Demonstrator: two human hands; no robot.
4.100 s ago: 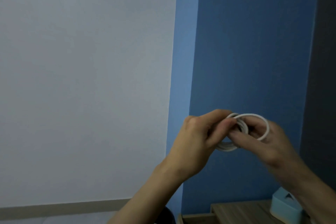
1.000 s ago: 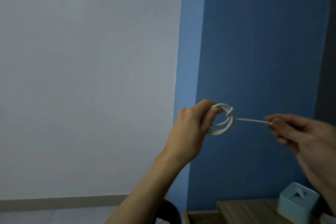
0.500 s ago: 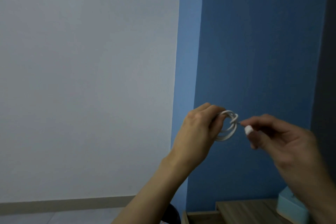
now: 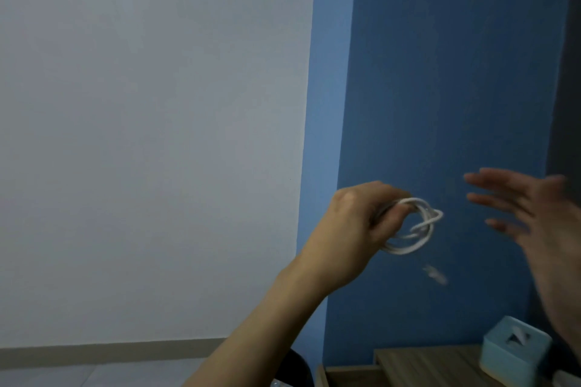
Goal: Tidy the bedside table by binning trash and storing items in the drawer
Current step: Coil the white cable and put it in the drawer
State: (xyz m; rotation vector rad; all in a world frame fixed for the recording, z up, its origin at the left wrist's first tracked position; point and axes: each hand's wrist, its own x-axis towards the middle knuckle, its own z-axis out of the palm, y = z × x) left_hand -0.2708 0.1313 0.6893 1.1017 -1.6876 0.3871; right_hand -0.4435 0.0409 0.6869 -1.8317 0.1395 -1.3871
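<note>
Up against the blue wall (image 4: 446, 72), the left hand (image 4: 352, 229) pinches a coiled white cable (image 4: 412, 229), while the blurred right hand (image 4: 534, 223) hovers beside it, fingers spread, holding nothing.

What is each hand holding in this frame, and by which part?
The left hand pinches the coiled white cable at the upper-left side of its loops. The right hand is open, blurred, and holds nothing.

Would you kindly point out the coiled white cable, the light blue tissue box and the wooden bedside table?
coiled white cable (image 4: 408, 234): head view, on its loops.
light blue tissue box (image 4: 503, 361): head view, front wall.
wooden bedside table (image 4: 424, 364): head view, bare top.
</note>
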